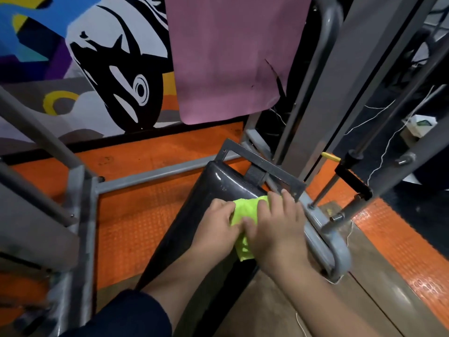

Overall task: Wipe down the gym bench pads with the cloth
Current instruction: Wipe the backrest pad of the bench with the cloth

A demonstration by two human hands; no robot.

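Observation:
A long black bench pad (194, 220) runs diagonally from the lower middle toward the grey frame at its far end. A bright green cloth (245, 210) lies bunched on the pad's upper part. My left hand (216, 227) grips the cloth's left edge with curled fingers. My right hand (277, 227) lies over the cloth's right side, fingers spread flat and pressing down, thumb tucked against the fabric. Most of the cloth is hidden between and under the two hands.
Grey steel frame tubes (82, 215) stand left of the pad, and a curved grey bar (340, 251) sits right of it. A weight machine with guide rods (379, 132) rises at the right. A pink mat (226, 57) hangs against the painted wall. Orange rubber flooring (136, 215) surrounds the bench.

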